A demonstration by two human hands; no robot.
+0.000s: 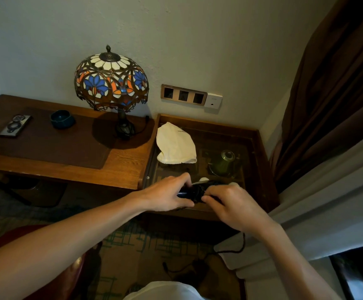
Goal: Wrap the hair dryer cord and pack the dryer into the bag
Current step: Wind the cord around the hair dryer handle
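Gripping a black plastic hair dryer [194, 190] from both sides, above the front edge of a low glass-topped wooden side table [260, 148]. Left hand [167, 195] curled around the dryer's left end, thumb beneath, fingers over the top. Right hand [233, 204] closed over the dryer's right end, fingertips bent down onto the body. Dryer lying roughly level between the two hands, mostly hidden by them; not clear whether any cord is pinched in either hand. Thin black cord [236, 249] hanging below the right wrist, looping down to the patterned carpet [132, 239]. Cream cloth bag [176, 145] lying slack on the glass top, toward the back left corner, well apart from the dryer. Green glass vessel [225, 162] visible at the right of the glass top, beyond the right hand. Stained-glass table lamp [111, 83] standing on the adjoining wooden desk [122, 167].
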